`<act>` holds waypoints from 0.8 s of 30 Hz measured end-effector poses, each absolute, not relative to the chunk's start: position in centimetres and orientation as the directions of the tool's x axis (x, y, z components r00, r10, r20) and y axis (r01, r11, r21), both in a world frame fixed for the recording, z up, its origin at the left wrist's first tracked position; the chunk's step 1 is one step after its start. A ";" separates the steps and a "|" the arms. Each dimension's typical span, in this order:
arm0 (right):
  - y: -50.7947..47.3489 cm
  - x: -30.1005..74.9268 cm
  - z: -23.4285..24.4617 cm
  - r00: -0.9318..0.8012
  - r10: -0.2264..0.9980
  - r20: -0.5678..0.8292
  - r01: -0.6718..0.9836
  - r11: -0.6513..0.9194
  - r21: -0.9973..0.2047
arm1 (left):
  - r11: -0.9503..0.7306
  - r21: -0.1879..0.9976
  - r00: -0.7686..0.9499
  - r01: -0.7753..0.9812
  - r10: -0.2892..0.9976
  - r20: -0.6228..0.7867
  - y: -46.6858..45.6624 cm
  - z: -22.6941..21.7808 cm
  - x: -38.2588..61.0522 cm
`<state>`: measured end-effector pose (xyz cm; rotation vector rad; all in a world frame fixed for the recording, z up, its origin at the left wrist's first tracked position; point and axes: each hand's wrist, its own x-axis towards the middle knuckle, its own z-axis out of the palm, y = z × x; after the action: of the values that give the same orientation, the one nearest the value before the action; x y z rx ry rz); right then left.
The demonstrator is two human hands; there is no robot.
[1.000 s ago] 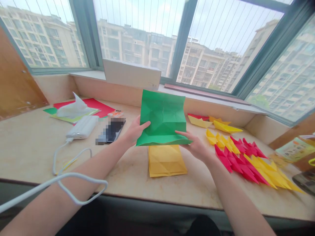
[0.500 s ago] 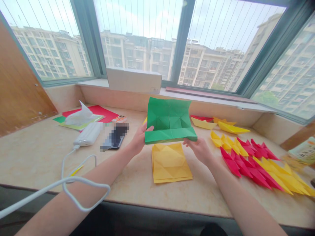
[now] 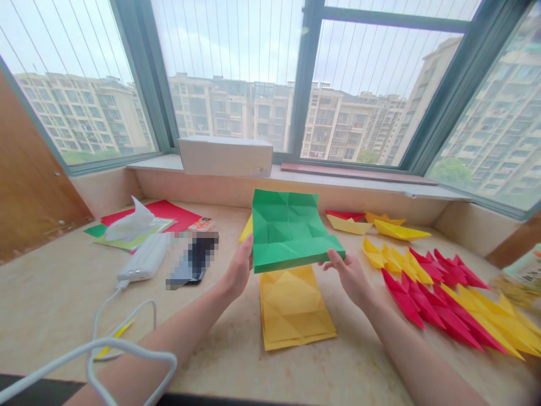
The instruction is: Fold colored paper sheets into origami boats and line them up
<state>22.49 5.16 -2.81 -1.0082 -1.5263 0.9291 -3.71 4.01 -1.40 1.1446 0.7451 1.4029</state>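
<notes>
A creased sheet of green paper [image 3: 291,223] is held up above the counter, its near edge folded into a raised strip. My left hand [image 3: 243,262] grips its left side, with the fingers mostly hidden behind it. At the near right corner, my right hand [image 3: 342,268] pinches the paper between thumb and fingers. Below it on the counter lies a stack of folded yellow paper [image 3: 298,310], its far edge covered by the green sheet. A bit of yellow paper [image 3: 247,228] peeks out behind my left hand.
Folded red [image 3: 443,310] and yellow paper shapes [image 3: 395,260] fill the right side, with paper boats [image 3: 401,229] behind. At left are a phone [image 3: 196,259], a white power bank [image 3: 146,256] with a looping cable [image 3: 101,344], and red sheets [image 3: 180,214]. A white box [image 3: 226,157] stands on the sill.
The green paper has tipped flatter and opened wider, its far flap leaning back. My right thumb has moved onto its top side. The whole view has shifted upward.
</notes>
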 end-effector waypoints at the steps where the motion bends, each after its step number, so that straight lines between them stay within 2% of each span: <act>1: 5.2 22.4 -2.9 -0.099 0.943 0.318 0.095 0.327 -0.940 | -0.188 0.920 0.088 -0.345 0.969 0.231 3.8 -1.4 -3.7; 6: 5.4 22.3 -3.5 -0.074 0.968 0.240 -0.147 0.228 -0.963 | -0.202 0.901 0.039 -0.383 0.971 0.234 3.2 -1.3 -3.6; 11: 4.9 21.8 -3.2 -0.175 0.960 0.217 -0.365 0.142 -0.920 | -0.066 0.912 0.181 -0.405 0.972 0.150 3.3 -1.4 -3.9; 15: 4.7 21.6 -3.0 -0.140 0.974 0.180 -0.345 0.123 -0.930 | -0.067 0.934 0.193 -0.352 0.971 0.142 3.3 -1.6 -4.2; 20: 5.2 22.0 -3.5 -0.100 0.980 0.173 -0.190 0.152 -0.970 | -0.198 0.980 0.091 -0.010 0.976 0.198 3.3 -1.4 -4.6; 24: 5.2 22.1 -3.6 -0.069 0.981 0.182 -0.193 0.166 -0.967 | -0.267 0.959 0.024 0.099 0.964 0.265 3.7 -1.4 -4.7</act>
<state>22.06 5.22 -3.57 -0.9017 -1.2098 1.2232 -4.69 3.65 -1.42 1.4894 1.1370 1.3478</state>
